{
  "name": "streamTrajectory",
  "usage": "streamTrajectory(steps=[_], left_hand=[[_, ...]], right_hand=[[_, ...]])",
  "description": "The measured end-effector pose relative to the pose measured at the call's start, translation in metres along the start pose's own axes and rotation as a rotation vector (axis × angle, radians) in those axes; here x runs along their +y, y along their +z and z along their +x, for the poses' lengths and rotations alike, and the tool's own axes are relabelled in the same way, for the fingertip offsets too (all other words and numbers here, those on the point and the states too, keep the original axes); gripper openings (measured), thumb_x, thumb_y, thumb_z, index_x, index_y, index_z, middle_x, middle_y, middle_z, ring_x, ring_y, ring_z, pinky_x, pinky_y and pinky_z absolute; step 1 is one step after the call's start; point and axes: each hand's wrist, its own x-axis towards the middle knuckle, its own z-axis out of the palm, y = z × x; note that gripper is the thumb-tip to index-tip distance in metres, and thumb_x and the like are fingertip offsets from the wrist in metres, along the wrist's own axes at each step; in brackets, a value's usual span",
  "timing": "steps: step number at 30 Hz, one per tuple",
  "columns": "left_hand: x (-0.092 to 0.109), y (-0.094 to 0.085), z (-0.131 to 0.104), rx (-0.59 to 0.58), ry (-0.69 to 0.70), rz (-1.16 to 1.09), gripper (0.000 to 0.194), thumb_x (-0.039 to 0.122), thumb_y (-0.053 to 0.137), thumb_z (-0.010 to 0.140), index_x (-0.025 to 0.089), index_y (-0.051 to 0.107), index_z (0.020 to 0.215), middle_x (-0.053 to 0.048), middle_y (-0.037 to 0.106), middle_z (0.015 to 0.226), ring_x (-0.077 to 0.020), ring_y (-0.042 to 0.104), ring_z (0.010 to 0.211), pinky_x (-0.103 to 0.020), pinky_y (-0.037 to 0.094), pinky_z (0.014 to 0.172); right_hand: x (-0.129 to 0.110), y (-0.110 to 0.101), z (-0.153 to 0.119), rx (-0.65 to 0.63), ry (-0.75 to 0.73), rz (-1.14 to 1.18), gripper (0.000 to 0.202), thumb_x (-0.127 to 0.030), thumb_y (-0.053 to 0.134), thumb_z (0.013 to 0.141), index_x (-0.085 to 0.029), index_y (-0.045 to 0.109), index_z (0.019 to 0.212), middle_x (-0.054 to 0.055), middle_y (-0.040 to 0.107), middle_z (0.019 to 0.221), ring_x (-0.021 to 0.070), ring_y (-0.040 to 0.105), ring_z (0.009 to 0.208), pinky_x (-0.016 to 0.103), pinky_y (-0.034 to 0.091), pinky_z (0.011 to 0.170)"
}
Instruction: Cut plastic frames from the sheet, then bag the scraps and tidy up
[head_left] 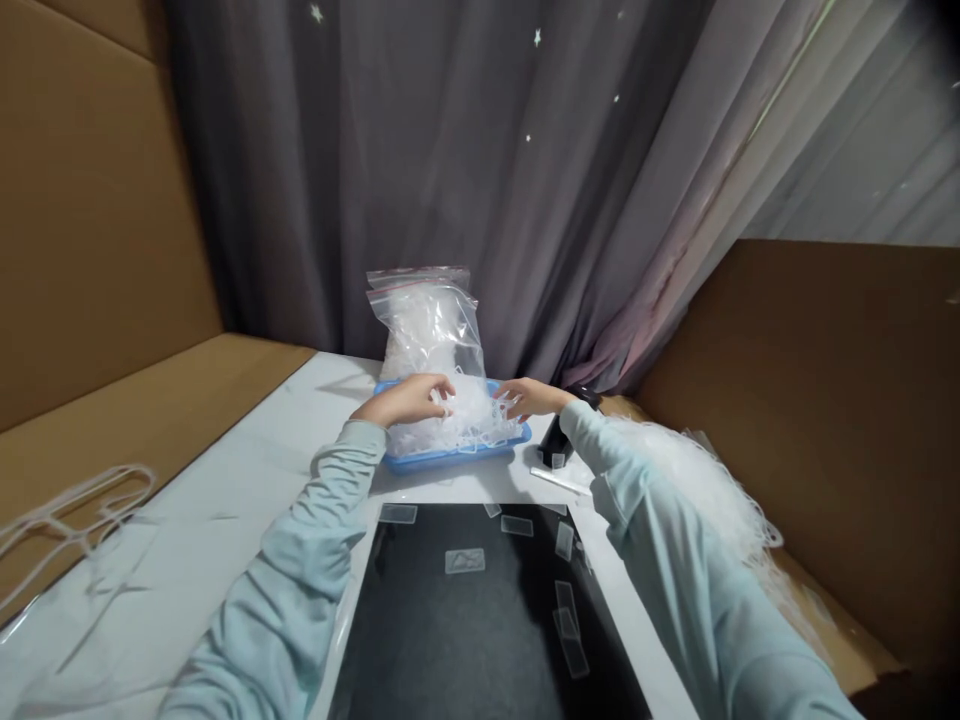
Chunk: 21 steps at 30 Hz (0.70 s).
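Observation:
A blue tray (420,461) holds a heap of white translucent looped strands (469,415). At the heap's left side, my left hand (409,398) has its fingers curved and parted, with a gap between thumb and forefinger. My right hand (531,397) reaches in from the other side, fingers spread at the edge of the strands; some loops lie against its fingertips. Clear zip bags (431,320) filled with white material stand behind the tray.
A black mat (457,640) bears several small clear rectangular pieces (465,561). White strands (686,480) are piled at right by a cardboard panel (810,400). Near the right sleeve are a black object (553,442) and a pale strip (559,481). White cords (82,500) lie left.

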Motion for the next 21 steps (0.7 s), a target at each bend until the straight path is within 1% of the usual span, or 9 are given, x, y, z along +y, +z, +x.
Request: streamTrajectory(steps=[3,6,7,9,12,14,16,19,21], left_hand=[[0.002,-0.003,-0.003,0.070,-0.016,0.024,0.043,0.029,0.070,0.073,0.016,0.062,0.113,-0.009,0.064,0.115,-0.0212,0.063,0.095,-0.029,0.047,0.084],[0.004,-0.003,-0.003,0.169,-0.059,0.078,0.043,0.030,0.074,0.072,0.015,0.061,0.111,-0.012,0.059,0.120,-0.0270,0.058,0.109,-0.035,0.043,0.095],[0.005,-0.002,-0.002,0.188,-0.080,0.092,0.042,0.030,0.074,0.072,0.014,0.061,0.108,-0.012,0.060,0.116,-0.0284,0.058,0.108,-0.037,0.043,0.094],[0.006,0.000,0.000,0.186,-0.113,0.102,0.036,0.029,0.073,0.073,0.013,0.062,0.103,-0.010,0.064,0.101,-0.0282,0.061,0.099,-0.036,0.046,0.088],[0.009,0.003,0.003,0.110,-0.115,0.083,0.028,0.024,0.066,0.078,0.013,0.062,0.103,-0.006,0.067,0.085,-0.0233,0.066,0.085,-0.031,0.049,0.078],[0.010,0.004,0.004,0.044,-0.092,0.068,0.030,0.016,0.058,0.079,0.014,0.063,0.108,-0.005,0.070,0.088,-0.0212,0.068,0.086,-0.028,0.050,0.077],[0.010,0.002,0.004,0.002,-0.073,0.060,0.041,0.010,0.050,0.077,0.012,0.061,0.116,-0.009,0.071,0.100,-0.0213,0.068,0.094,-0.027,0.051,0.080],[0.007,-0.003,0.006,0.048,-0.046,0.103,0.051,0.009,0.042,0.075,0.012,0.057,0.124,-0.012,0.067,0.117,-0.0232,0.067,0.100,-0.031,0.051,0.086],[0.004,-0.006,0.008,0.096,-0.020,0.169,0.047,0.013,0.042,0.075,0.015,0.060,0.119,-0.010,0.068,0.115,-0.0240,0.067,0.098,-0.033,0.051,0.086]], right_hand=[[-0.007,-0.007,0.002,0.025,-0.019,-0.101,0.037,-0.003,0.078,0.059,-0.016,0.069,0.093,0.002,0.069,0.084,0.0108,0.061,0.061,0.023,0.050,0.053],[-0.013,-0.012,0.002,0.123,-0.066,-0.235,0.034,-0.003,0.078,0.061,-0.015,0.069,0.092,0.003,0.069,0.086,0.0117,0.060,0.068,0.023,0.047,0.060],[-0.015,-0.012,0.001,0.161,-0.085,-0.281,0.033,-0.003,0.079,0.061,-0.014,0.069,0.090,0.003,0.068,0.086,0.0121,0.059,0.071,0.023,0.045,0.063],[-0.020,-0.011,-0.001,0.222,-0.122,-0.363,0.029,-0.002,0.078,0.062,-0.013,0.069,0.087,0.003,0.067,0.085,0.0124,0.058,0.076,0.023,0.042,0.067],[-0.029,-0.010,-0.018,0.259,-0.166,-0.447,0.018,-0.005,0.075,0.069,-0.013,0.068,0.084,0.001,0.065,0.079,0.0106,0.056,0.072,0.022,0.038,0.068],[-0.034,-0.013,-0.043,0.256,-0.189,-0.480,0.011,-0.012,0.073,0.076,-0.014,0.067,0.085,0.000,0.065,0.077,0.0093,0.055,0.068,0.021,0.038,0.066],[-0.037,-0.019,-0.079,0.245,-0.203,-0.499,0.007,-0.018,0.070,0.081,-0.015,0.067,0.087,0.000,0.067,0.078,0.0088,0.056,0.066,0.020,0.038,0.064],[-0.032,-0.028,-0.144,0.227,-0.225,-0.496,0.007,-0.023,0.062,0.089,-0.017,0.066,0.088,0.000,0.068,0.077,0.0098,0.060,0.067,0.020,0.041,0.062],[-0.019,-0.027,-0.187,0.227,-0.178,-0.485,0.013,-0.028,0.058,0.092,-0.018,0.066,0.088,0.001,0.068,0.077,0.0110,0.061,0.067,0.020,0.044,0.060]])
